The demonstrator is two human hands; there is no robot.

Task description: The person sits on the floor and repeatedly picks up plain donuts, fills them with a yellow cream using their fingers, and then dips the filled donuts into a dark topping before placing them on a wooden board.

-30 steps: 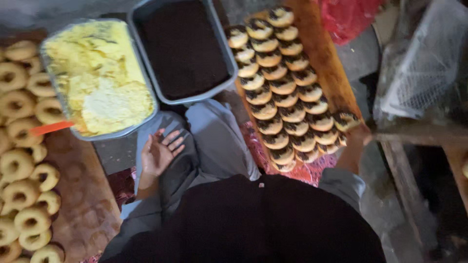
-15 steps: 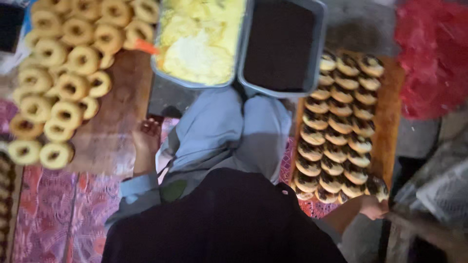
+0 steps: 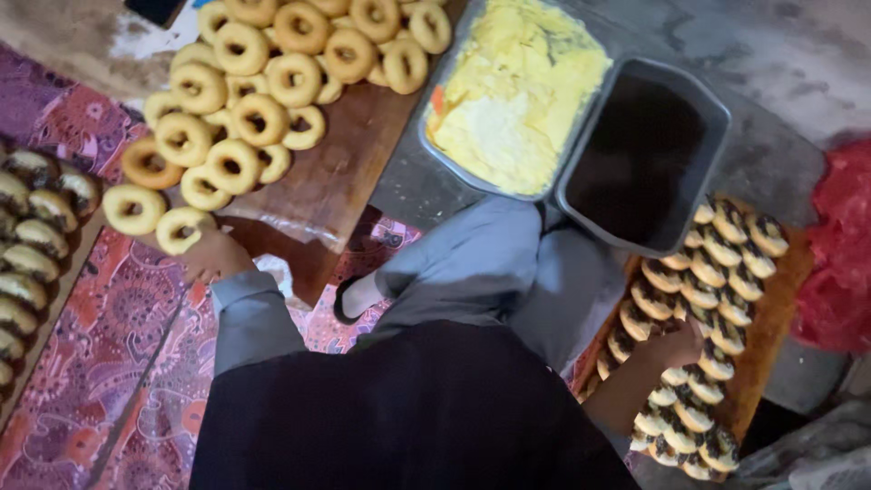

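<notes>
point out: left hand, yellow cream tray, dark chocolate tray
left hand [image 3: 210, 257], head view, back of the hand
yellow cream tray [image 3: 434, 156], head view, near rim
dark chocolate tray [image 3: 717, 109], head view, right rim

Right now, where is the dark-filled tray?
In the head view, the dark tray sits upper right, touching the yellow-filled tray on its left, just above the board of topped doughnuts.

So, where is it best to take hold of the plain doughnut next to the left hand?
Grip the plain doughnut across its outer ring, coming from above on the near side by the left hand: it lies flat at the board's edge, neighbours only behind it.
</notes>
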